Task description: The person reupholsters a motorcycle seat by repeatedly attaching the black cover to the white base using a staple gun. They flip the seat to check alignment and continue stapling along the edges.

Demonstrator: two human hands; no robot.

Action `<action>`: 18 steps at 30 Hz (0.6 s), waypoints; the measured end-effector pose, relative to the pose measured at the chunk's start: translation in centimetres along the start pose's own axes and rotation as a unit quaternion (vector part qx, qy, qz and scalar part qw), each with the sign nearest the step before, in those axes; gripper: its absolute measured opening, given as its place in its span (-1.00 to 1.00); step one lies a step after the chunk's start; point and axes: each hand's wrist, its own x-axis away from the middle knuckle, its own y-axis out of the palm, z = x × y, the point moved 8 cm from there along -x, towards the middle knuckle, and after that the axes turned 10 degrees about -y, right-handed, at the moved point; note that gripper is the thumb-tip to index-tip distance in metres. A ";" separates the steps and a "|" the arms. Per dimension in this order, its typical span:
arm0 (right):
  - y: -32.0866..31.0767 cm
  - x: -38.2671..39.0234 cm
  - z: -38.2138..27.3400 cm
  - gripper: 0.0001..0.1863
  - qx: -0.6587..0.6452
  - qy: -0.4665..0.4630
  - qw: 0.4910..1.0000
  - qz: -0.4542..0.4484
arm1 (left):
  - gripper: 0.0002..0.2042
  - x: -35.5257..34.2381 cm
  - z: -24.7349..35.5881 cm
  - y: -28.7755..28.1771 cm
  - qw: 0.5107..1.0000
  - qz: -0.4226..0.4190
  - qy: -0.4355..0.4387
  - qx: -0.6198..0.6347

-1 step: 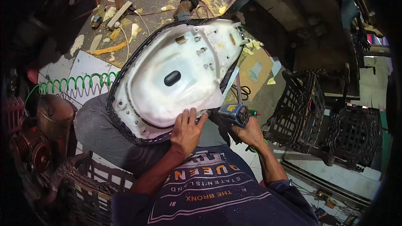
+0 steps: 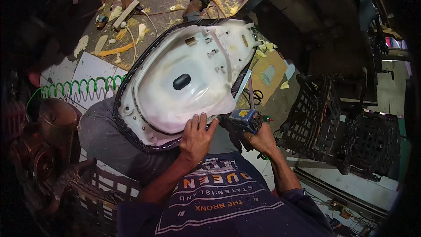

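Observation:
An upturned motorcycle seat [image 2: 199,98] lies across my lap, its white plastic base facing up and a dark cover [image 2: 124,88] wrapped around the rim. My left hand [image 2: 196,138] grips the seat's near edge, with its fingers pressed together over the base and the thumb along the rim. In my right hand [image 2: 262,139] is a blue staple gun [image 2: 246,119], its nose close to the near right edge of the seat. The cover edge under the left palm is hidden, and I cannot tell whether the nose touches the seat.
A coiled green air hose [image 2: 81,85] stretches left beside a compressor [image 2: 41,158]. Scissors [image 2: 255,95] and cardboard [image 2: 267,77] lie right of the seat. Foam scraps [image 2: 116,52] and a power strip [image 2: 126,15] litter the floor ahead. Dark plastic crates [image 2: 309,109] stand at the right.

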 end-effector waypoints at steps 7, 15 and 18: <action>0.6 -1.5 -0.2 -0.57 0.047 -0.019 0.999 0.003 | -0.50 -0.6 -0.2 0.1 0.999 0.028 -0.001 0.030; 1.6 -2.1 -0.9 -0.52 -0.032 -0.001 0.999 -0.005 | -0.50 -0.4 -0.9 1.4 0.999 0.034 0.007 0.026; 1.8 -2.0 -0.8 -0.43 0.005 -0.015 1.000 -0.006 | -0.50 0.1 -0.8 0.8 0.997 0.067 0.048 0.007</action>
